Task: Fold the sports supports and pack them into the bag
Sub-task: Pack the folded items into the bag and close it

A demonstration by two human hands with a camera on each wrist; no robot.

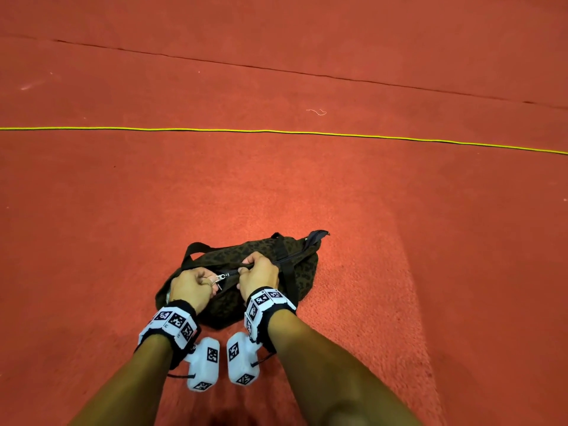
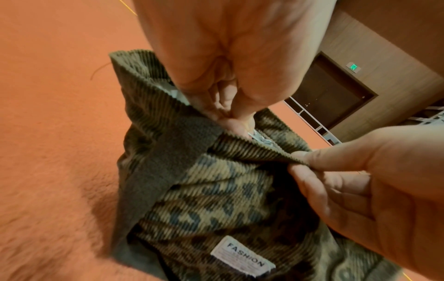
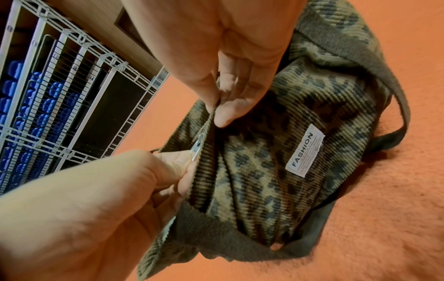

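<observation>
With the bag (image 1: 246, 281) on the floor at 12 o'clock, my left hand (image 1: 187, 289) pinches the zip pull (image 1: 220, 277); my right hand (image 1: 259, 273) pinches the zip line running toward 2 o'clock.

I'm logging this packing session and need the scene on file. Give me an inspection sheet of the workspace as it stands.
Surface: red carpet floor, with a seam line across the far part.
Job's things: leopard-print bag lies on the carpet, with dark straps and a white FASHION label; no sports supports seen outside it.
Clutter: a small loose thread on the carpet.
Grippers: left hand pinches the zipper pull; right hand pinches the bag fabric beside the zip.
Cables: a yellow cord runs across the floor beyond the bag.
Surroundings: white wire rack holding blue items, wood-panelled wall, dark door.
</observation>
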